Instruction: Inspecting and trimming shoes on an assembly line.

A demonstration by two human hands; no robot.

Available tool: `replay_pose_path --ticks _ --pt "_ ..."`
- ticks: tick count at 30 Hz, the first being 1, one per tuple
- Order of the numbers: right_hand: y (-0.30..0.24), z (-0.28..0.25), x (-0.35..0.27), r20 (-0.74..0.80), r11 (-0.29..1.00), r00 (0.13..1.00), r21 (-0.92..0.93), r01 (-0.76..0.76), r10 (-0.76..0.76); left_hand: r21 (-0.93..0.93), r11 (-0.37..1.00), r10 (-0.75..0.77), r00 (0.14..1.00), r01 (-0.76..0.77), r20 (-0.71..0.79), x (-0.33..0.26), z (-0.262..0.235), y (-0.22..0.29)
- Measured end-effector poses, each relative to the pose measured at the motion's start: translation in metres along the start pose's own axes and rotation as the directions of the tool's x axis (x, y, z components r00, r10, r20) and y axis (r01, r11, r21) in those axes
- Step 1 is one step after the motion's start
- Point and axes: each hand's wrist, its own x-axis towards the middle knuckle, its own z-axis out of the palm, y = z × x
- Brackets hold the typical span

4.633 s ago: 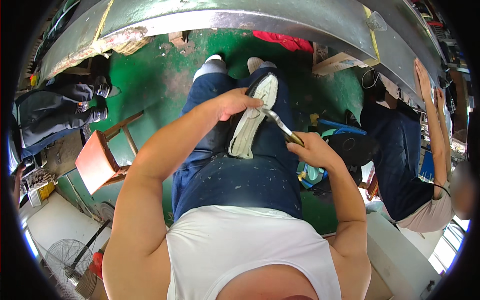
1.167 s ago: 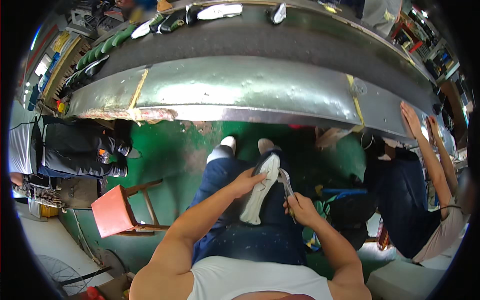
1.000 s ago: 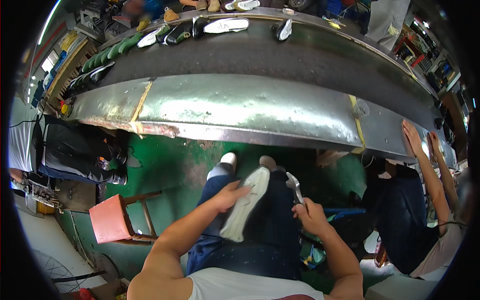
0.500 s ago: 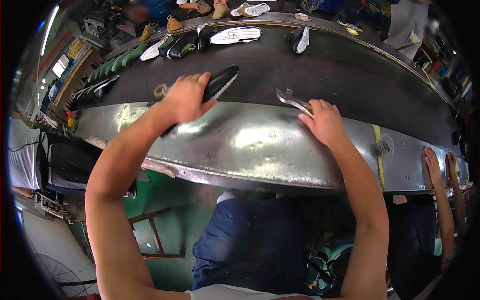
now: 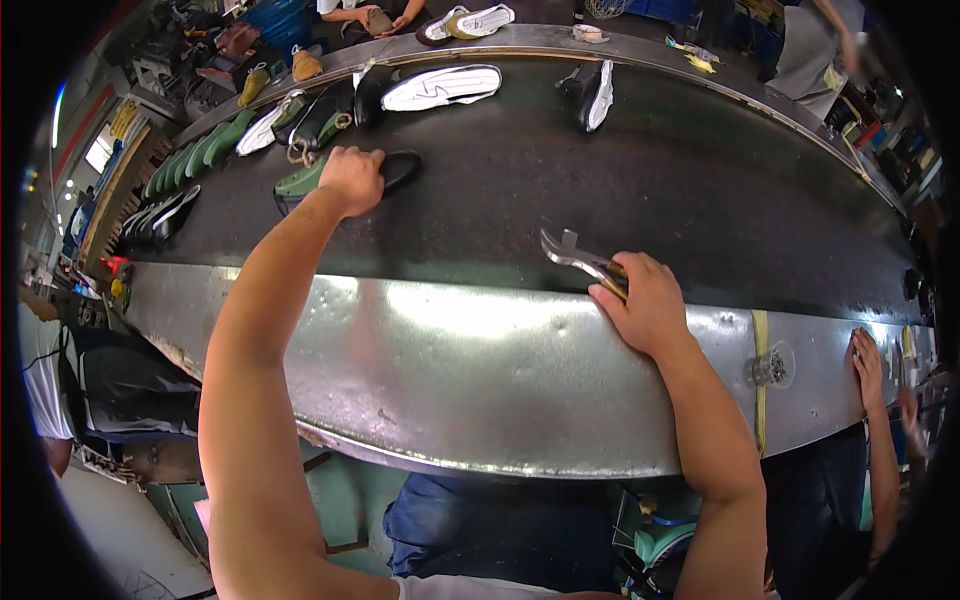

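My left hand [image 5: 352,182] is closed over a black shoe upper on a green last [image 5: 298,183]. The shoe is low over the dark belt, its dark toe [image 5: 403,170] pointing right; I cannot tell if it touches the belt. A string loop [image 5: 300,151] sticks up at the heel end. My right hand [image 5: 645,300] is wrapped round the handles of metal lasting pliers [image 5: 580,260], the curved head pointing left over the belt's near edge. Beyond my left hand lie a white-soled black shoe [image 5: 440,89] and other lasted shoes.
A shiny metal ledge [image 5: 480,390] borders the near side of the dark belt [image 5: 520,180]. On it stands a clear cup of small metal pieces [image 5: 773,368] beside a yellow strip [image 5: 760,400]. Another person's hand [image 5: 867,358] rests at the right. Green lasts [image 5: 205,150] line the far left.
My left hand has carried the shoe away from me, from above the ledge to low over the belt, turning it so the green last shows. My right hand keeps the pliers. The view has shifted.
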Motion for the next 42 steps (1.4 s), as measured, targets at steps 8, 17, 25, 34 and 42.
replay_pose_path --ticks 8,17,25,34,42 --pt "-0.001 0.001 0.001 0.052 0.999 0.998 0.032 -0.034 0.033 -0.360 0.876 -0.404 0.896 0.322 -0.182 0.111 0.019 -0.010" --pt "-0.003 0.001 0.008 0.029 0.999 0.999 0.032 0.036 -0.037 -0.504 0.737 -0.637 0.711 0.450 -0.296 0.242 0.084 -0.048" --pt "0.001 0.003 0.013 0.043 1.000 0.999 0.018 0.018 -0.019 -0.687 0.664 -0.410 0.912 0.295 -0.004 0.247 0.045 -0.026" --pt "-0.010 0.001 0.001 0.043 0.997 0.999 0.067 -0.034 0.031 -0.885 0.374 -0.333 0.931 0.276 0.150 0.176 0.006 0.043" --pt "0.004 0.009 -0.001 -0.040 0.998 0.999 0.064 0.031 -0.028 -0.900 -0.414 -0.483 0.871 -0.136 0.091 -0.165 0.014 0.065"
